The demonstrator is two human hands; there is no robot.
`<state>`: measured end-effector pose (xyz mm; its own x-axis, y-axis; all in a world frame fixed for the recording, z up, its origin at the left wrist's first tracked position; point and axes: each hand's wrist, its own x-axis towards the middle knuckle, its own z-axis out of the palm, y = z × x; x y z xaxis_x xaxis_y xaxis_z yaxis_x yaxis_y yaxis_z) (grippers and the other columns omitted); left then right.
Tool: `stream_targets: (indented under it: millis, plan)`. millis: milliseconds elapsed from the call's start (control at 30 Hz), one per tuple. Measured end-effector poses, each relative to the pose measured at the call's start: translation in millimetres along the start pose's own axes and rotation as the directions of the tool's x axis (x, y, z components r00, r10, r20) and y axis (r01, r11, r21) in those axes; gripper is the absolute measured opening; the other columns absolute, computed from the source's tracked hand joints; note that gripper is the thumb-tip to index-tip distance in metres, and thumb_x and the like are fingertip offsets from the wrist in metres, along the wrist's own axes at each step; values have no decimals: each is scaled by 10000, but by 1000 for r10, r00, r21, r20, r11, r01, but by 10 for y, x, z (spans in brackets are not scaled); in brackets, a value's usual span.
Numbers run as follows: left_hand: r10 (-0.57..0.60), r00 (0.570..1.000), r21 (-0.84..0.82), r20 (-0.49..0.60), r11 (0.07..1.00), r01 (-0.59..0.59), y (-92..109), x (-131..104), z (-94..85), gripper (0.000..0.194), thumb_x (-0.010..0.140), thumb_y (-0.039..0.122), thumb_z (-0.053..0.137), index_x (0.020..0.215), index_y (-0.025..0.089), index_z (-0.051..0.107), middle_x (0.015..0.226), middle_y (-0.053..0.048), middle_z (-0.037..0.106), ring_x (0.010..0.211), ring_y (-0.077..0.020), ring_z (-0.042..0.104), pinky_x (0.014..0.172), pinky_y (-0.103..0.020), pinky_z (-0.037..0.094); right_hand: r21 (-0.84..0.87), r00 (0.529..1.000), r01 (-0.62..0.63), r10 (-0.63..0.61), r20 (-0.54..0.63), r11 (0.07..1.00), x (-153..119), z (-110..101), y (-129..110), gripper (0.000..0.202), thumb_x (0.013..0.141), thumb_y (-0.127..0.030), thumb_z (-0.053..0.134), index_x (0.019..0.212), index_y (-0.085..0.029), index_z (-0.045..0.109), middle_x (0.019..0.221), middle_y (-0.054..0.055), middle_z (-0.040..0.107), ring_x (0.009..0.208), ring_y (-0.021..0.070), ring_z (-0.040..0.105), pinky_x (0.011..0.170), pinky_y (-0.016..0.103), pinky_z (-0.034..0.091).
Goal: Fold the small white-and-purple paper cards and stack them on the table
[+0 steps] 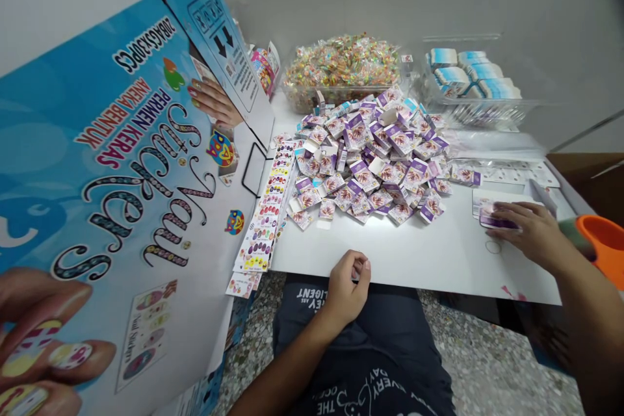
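My left hand (348,286) is at the table's front edge with its fingers curled in, and nothing shows in it. Over at the right, my right hand (529,231) has its fingers on a small purple-and-white carton (489,216), which they partly cover. A white piece behind that carton is partly hidden by the hand. A large heap of small purple-and-white boxes (370,156) lies in the middle of the table, some with open flaps. To its left are long sticker strips (268,208) printed with nail designs, piled on one another and overhanging the front edge.
A clear tub of wrapped candies (341,71) stands behind the heap. Back right, a clear tray (487,107) holds bundled blue-and-white cards. A big printed carton (146,143) fills the left side. An orange-rimmed object (602,240) is beside my right arm on the white table (414,253).
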<state>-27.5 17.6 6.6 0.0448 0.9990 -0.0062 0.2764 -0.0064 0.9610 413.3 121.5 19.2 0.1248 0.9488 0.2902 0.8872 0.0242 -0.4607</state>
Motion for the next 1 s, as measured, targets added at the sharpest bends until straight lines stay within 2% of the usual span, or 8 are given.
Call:
stream_targets:
  millis: [100,267,400,467,533,633,800,1000]
  plan:
    - [30,999,13,18,999,-30,-3,-17,-8,179,996,326,504,933,191,603,817,-24,629,720,-152,546,707,-279,432,-125,971,161,-134,200,979,11,-78,139,181,840,-377,777,904,-220,838,930,120,773,809,179,664,698,322,449]
    - [-33,999,-28,13,999,33,22,-14,-8,280,995,416,517,893,177,623,781,-25,624,719,-153,535,709,-278,415,-342,904,379,-423,-61,860,-167,-71,-260,222,969,-284,639,973,-132,801,899,141,780,768,179,664,698,318,500]
    - [-212,968,-379,136,891,249,120,70,-13,550,951,664,462,933,155,670,834,-57,660,646,-139,506,619,-267,384,-268,632,719,-764,-133,641,-688,197,-1424,236,912,-108,672,1131,-183,716,1103,111,782,848,207,692,733,369,537]
    - [-273,905,-585,326,694,420,189,108,-48,738,876,812,407,941,133,687,833,-84,672,642,-150,538,590,-265,391,-97,442,885,-888,-131,455,-1004,352,-2009,217,931,-106,618,1106,-191,713,1134,106,774,959,227,699,744,384,554]
    - [-258,834,-672,488,498,548,244,116,-104,796,818,867,427,867,118,690,792,-99,674,677,-175,592,628,-274,439,52,383,923,-924,-21,381,-1263,472,-2423,236,938,-104,566,1116,-151,714,1214,137,741,1082,255,677,851,429,554]
    - [-247,835,-723,492,418,550,241,64,-185,572,798,703,669,775,132,651,702,-55,651,627,-141,589,619,-243,457,208,453,875,-891,-33,437,-1475,567,-2678,237,901,-128,628,1127,-121,700,1179,139,748,1069,261,661,900,442,525]
    - [-118,852,-726,511,471,501,60,-72,-170,564,701,668,801,659,161,558,476,35,525,370,-73,444,374,-189,301,484,842,444,-536,64,754,-1498,531,-2723,411,920,-179,605,1328,-160,570,1427,174,580,1247,302,536,1001,501,479]
    - [12,765,-672,644,487,558,5,-146,-55,716,554,793,802,537,188,420,371,78,379,300,-19,262,349,-200,162,693,754,47,-480,448,720,-1314,418,-2798,166,957,-255,620,1122,-264,632,1470,83,531,1362,257,461,1129,475,415]
